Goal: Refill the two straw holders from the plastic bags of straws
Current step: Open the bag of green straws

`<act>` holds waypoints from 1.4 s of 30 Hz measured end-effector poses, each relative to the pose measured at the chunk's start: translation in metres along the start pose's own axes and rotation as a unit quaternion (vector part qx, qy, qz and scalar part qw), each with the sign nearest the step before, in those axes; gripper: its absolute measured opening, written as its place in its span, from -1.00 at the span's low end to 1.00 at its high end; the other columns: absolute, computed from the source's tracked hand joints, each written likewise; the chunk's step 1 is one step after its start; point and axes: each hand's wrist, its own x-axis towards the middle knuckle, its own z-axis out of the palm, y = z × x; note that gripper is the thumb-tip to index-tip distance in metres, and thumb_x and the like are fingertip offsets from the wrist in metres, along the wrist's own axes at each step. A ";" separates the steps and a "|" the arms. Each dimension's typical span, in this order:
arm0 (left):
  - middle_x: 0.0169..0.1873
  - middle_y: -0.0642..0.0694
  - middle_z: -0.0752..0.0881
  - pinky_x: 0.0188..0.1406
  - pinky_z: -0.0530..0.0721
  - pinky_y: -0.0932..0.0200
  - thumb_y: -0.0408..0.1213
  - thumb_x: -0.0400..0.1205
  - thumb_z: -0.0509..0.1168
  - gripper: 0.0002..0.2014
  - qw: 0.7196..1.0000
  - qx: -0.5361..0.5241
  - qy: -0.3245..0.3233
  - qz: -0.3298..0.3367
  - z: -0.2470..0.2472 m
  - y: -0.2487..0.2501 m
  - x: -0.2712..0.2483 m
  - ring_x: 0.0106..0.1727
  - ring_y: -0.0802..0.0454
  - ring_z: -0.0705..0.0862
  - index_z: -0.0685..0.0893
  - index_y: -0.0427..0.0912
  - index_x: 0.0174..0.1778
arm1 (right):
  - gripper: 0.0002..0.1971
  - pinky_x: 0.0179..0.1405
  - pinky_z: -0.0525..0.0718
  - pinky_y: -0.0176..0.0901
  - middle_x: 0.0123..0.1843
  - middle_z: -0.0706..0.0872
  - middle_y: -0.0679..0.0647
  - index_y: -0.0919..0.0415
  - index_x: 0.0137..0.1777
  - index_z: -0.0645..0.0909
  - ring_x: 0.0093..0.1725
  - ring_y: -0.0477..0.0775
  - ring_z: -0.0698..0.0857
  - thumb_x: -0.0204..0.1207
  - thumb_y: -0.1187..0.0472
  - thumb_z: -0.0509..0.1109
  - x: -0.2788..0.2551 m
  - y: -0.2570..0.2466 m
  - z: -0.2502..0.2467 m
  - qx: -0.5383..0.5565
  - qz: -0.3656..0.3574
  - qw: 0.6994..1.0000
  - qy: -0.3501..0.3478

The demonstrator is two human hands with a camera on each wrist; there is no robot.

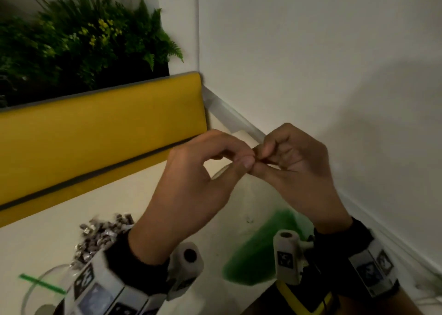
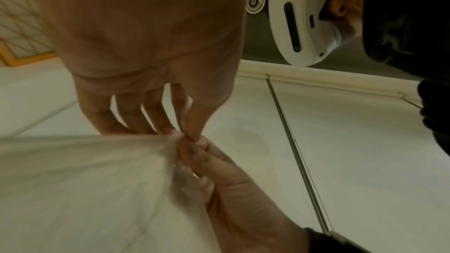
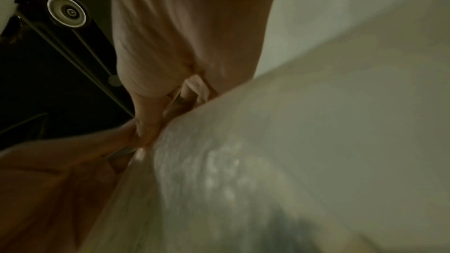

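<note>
Clear thin plastic bag of green straws (image 1: 257, 247) hangs btwn both hands, raised above the pale worktop (image 1: 134, 209) near the wall corner; the green straw mass shows blurred thru the film at the bag's lower part. Bag's top edge is gathered to a point where the fingertips meet. In left wrist view the film (image 2: 85, 189) fans out taut from that pinch; in right wrist view it fills the lower right (image 3: 280, 161), blurred.

Left hand (image 1: 191, 185): thumb & forefinger pinch the bag's top edge, other fingers curled loosely behind. Right hand (image 1: 294, 169): thumb & forefinger pinch the same edge just beside the left's, remaining fingers curled in. Fingertips of the two hands touch or nearly so. Both wrists carry black straps w/ white camera units.

On the worktop, lower left: a clear round plastic straw holder (image 1: 38, 290), rim only partly in view, w/ one green straw (image 1: 41, 284) lying across it. Just beyond it, partly behind the left wrist, a clump of grey-silver wrapped straw ends (image 1: 102, 233), blurred; can't tell what holds them.

Behind the worktop: a mustard-yellow padded bench back (image 1: 100, 123), w/ green ferns and small yellow flowers (image 1: 83, 37) above it. Plain pale wall (image 1: 311, 63) on the right.
</note>
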 end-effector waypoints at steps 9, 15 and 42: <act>-0.34 -0.07 0.86 0.10 0.81 0.11 -0.44 0.50 0.55 -0.66 0.982 -0.184 0.007 -0.033 -0.043 -0.007 -0.029 -0.11 0.04 0.89 0.72 -0.32 0.19 | -0.63 -0.12 0.78 -0.11 -0.27 0.80 0.13 0.10 -0.26 0.50 -0.23 0.11 0.84 0.32 0.36 0.69 -0.011 -0.029 0.030 0.004 -0.045 0.997 -0.062; -0.25 0.01 0.82 0.07 0.78 0.12 -0.37 0.56 0.54 -0.76 0.994 -0.109 -0.011 -0.025 -0.066 -0.009 -0.049 -0.12 0.08 0.82 0.74 -0.26 0.12 | -0.62 -0.15 0.77 0.02 -0.29 0.78 0.00 0.12 -0.30 0.50 -0.24 0.30 0.78 0.29 0.45 0.68 -0.017 -0.036 0.044 0.047 -0.035 0.996 -0.061; -0.18 0.22 0.59 -0.11 0.47 0.51 -0.34 0.75 0.29 -0.85 0.971 0.194 -0.010 -0.141 -0.097 -0.047 -0.182 -0.11 0.29 0.59 0.65 0.01 -0.08 | -0.81 0.35 0.44 0.10 0.22 0.66 -0.25 -0.10 0.08 0.73 0.33 -0.05 0.56 0.51 0.00 0.61 -0.082 0.026 0.086 -0.288 -0.091 0.900 -0.315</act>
